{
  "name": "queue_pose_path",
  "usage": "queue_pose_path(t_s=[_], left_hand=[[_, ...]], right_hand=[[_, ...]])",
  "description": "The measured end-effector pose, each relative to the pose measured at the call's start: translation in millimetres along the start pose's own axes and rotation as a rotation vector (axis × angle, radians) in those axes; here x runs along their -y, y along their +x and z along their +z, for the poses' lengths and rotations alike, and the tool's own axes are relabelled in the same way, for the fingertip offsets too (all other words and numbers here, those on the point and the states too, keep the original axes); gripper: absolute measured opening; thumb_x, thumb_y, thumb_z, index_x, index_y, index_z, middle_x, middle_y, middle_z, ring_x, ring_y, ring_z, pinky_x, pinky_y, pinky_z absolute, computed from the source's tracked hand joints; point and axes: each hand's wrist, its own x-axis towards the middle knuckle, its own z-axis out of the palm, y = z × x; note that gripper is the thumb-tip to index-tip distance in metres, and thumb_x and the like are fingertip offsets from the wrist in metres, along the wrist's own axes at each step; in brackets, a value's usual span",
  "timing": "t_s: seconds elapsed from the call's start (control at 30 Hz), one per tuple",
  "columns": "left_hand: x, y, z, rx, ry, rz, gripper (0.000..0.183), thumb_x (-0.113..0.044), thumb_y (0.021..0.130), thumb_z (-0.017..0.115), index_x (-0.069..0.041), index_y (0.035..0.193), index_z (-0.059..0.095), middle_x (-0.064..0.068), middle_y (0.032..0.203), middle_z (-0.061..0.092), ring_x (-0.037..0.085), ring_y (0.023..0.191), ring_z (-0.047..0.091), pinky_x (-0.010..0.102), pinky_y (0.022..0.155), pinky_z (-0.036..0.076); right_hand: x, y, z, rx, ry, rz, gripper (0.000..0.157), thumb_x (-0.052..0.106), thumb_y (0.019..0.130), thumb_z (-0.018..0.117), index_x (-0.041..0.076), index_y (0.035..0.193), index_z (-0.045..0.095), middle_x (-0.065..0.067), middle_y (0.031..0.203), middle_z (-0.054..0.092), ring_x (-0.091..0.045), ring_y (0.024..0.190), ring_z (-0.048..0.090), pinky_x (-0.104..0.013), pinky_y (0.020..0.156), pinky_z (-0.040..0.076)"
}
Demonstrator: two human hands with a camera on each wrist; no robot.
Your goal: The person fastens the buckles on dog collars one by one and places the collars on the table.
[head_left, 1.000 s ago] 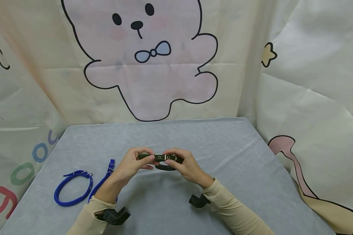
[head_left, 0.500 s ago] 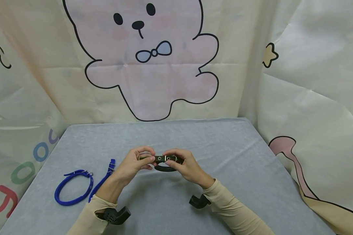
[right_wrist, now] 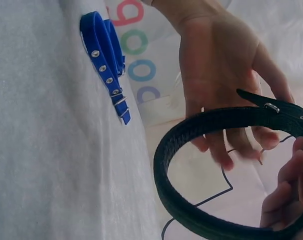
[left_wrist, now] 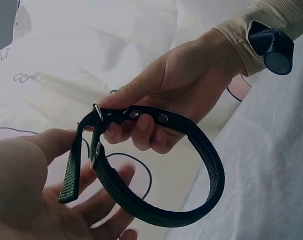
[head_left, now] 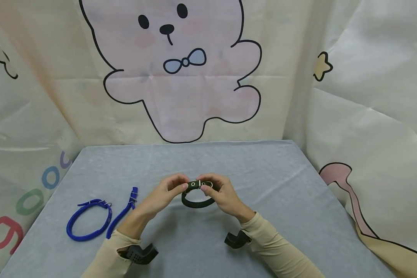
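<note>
A dark green collar (head_left: 195, 205) with metal eyelets and a buckle hangs as a loop over the grey table (head_left: 257, 170). My right hand (head_left: 225, 197) pinches it beside the buckle, thumb in front and fingers behind. My left hand (head_left: 162, 196) is at the strap's left side. In the left wrist view its thumb touches the folded free end of the collar (left_wrist: 211, 175), while the other fingers spread loosely below, blurred. From the right wrist, the left hand (right_wrist: 219, 65) shows behind the collar (right_wrist: 163, 162) with fingers extended.
On the table's left lie two blue collars: a round loop (head_left: 72, 227), and a narrower one (head_left: 122, 218) beside the left forearm. Cloth walls with cartoon prints (head_left: 180, 100) stand behind and at both sides. Each wrist carries a black camera mount (head_left: 238, 239).
My left hand has loosened its pinch on the strap and shifted slightly, its fingers spreading. The green collar's loop now hangs lower and shows rounder. The right hand keeps its hold.
</note>
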Motion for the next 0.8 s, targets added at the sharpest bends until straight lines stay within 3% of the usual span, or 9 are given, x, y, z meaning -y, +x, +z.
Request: queue_pose_path(t_s=[0.07,0.13,0.27,0.37,0.5,0.63,0.8], left_hand=[[-0.5,0.5,-0.1,0.055,-0.024,-0.023,0.029,-0.029,0.108,0.050,-0.005,0.120,0.059,0.007,0.102,0.072,0.021,0.115,0.062,0.051,0.107,0.039],[-0.8,0.7,0.0,0.080,-0.039,-0.032,0.029,-0.029,0.108,0.050,-0.004,0.118,0.058,0.004,0.088,0.072,0.020,0.107,0.064,0.047,0.102,0.040],[-1.0,-0.2,3.2,0.044,-0.056,-0.029,0.023,-0.027,0.106,0.055,-0.005,0.109,0.059,-0.003,0.071,0.063,0.015,0.078,0.061,0.033,0.078,0.042],[-0.9,-0.7,7.4,0.009,-0.022,-0.014,0.020,-0.027,0.104,0.059,-0.007,0.105,0.061,-0.003,0.068,0.059,0.013,0.067,0.054,0.030,0.069,0.040],[-0.9,-0.7,11.8,0.009,0.010,0.003,0.018,-0.026,0.103,0.060,-0.008,0.104,0.062,-0.002,0.066,0.059,0.015,0.070,0.058,0.033,0.078,0.044],[-2.2,-1.9,11.7,0.022,-0.021,0.011,0.019,-0.024,0.103,0.060,-0.006,0.110,0.062,0.000,0.071,0.061,0.018,0.074,0.062,0.035,0.083,0.048],[-4.9,-4.5,7.5,0.046,-0.065,0.044,0.025,-0.018,0.101,0.063,-0.004,0.122,0.061,-0.003,0.080,0.067,0.012,0.071,0.061,0.028,0.074,0.049]], right_hand=[[0.9,-0.5,-1.0,0.007,0.020,0.022,0.024,0.007,0.103,0.057,-0.007,0.121,0.062,0.001,0.102,0.065,-0.006,0.077,0.055,-0.025,0.068,0.051],[2.2,-0.9,-1.6,0.033,0.036,0.046,0.028,0.011,0.104,0.056,-0.007,0.124,0.060,-0.009,0.102,0.064,-0.008,0.077,0.055,-0.028,0.070,0.052],[5.7,-1.9,0.1,0.107,0.024,0.099,0.037,0.024,0.105,0.057,-0.002,0.132,0.058,-0.026,0.109,0.062,-0.008,0.076,0.055,-0.027,0.068,0.050],[6.6,-2.7,3.6,0.140,-0.013,0.097,0.035,0.025,0.104,0.058,0.004,0.132,0.059,-0.024,0.120,0.064,-0.009,0.088,0.060,-0.026,0.072,0.051],[6.3,-2.8,8.5,0.131,-0.047,0.054,0.025,0.015,0.103,0.060,0.006,0.125,0.063,-0.018,0.119,0.067,-0.008,0.098,0.062,-0.026,0.077,0.052],[7.8,-2.7,9.2,0.098,-0.057,0.041,0.020,0.009,0.102,0.059,0.005,0.121,0.065,-0.018,0.114,0.068,-0.006,0.089,0.060,-0.023,0.070,0.047],[9.1,-1.9,3.8,0.041,-0.039,0.044,0.022,0.008,0.103,0.057,0.000,0.122,0.065,-0.019,0.095,0.065,-0.009,0.074,0.056,-0.024,0.063,0.046]])
